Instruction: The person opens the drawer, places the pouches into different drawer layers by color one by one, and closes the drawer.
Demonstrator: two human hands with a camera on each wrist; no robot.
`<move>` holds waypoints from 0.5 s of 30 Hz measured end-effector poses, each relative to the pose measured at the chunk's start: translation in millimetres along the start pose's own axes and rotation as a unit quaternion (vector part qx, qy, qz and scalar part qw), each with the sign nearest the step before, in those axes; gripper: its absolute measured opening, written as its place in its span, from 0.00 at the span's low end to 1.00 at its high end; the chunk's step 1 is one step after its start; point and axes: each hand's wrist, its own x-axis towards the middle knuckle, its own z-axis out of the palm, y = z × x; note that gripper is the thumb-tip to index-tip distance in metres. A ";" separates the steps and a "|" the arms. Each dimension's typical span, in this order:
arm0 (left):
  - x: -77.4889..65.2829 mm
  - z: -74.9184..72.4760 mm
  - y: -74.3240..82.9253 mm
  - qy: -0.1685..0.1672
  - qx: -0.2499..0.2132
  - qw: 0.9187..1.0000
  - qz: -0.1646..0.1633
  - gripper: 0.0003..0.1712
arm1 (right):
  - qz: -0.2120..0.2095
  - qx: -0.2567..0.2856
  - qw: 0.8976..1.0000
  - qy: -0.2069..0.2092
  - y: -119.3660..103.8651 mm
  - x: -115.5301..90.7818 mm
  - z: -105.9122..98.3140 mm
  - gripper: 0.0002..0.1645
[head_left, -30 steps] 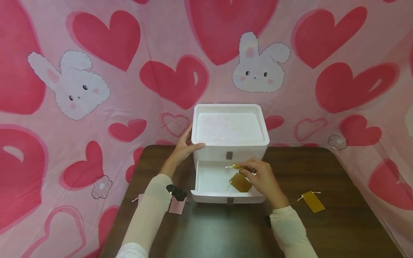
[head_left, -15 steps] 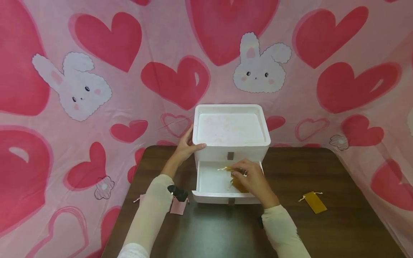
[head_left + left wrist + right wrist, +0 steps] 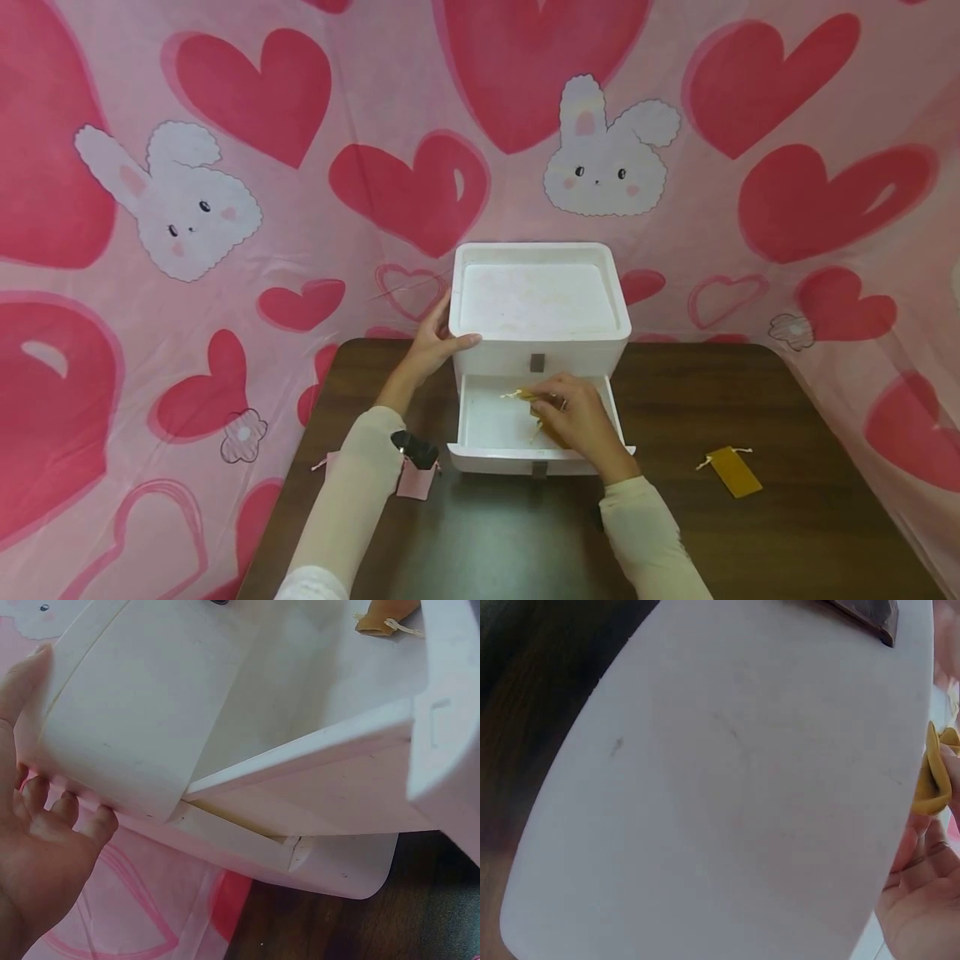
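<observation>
Right hand (image 3: pixel 579 417) pinches a yellow pouch (image 3: pixel 524 394) over the pulled-out drawer (image 3: pixel 483 417); left hand (image 3: pixel 435 347) grips the white cabinet (image 3: pixel 495 360) at its corner. I read this as pouch handling at the drawer; next move calls for a steady pinch, cabinet braced.

Left hand (image 3: pixel 433 346): out in front — thumb stretched clear of the fingers!
Right hand (image 3: pixel 570 412): lower, palm inward, thumb and fingers meeting in a pinch.
Left arm (image 3: pixel 345 492): sleeved, angling forward and inward.
Right arm (image 3: pixel 652 537): sleeved — slanting inward too.
</observation>
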 end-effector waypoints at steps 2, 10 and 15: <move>0.5 0.4 -0.5 -0.001 -0.002 1.000 0.001 0.56 | 0.012 -0.021 1.000 -0.001 0.0 -1.1 -0.4 0.13; 1.7 0.9 -1.2 0.003 0.001 1.000 -0.001 0.57 | 0.091 -0.066 0.993 -0.032 2.9 -7.5 -5.6 0.19; 0.3 0.0 -0.5 0.007 0.022 1.000 -0.013 0.57 | 0.114 -0.068 0.990 -0.043 5.3 -9.2 -7.8 0.24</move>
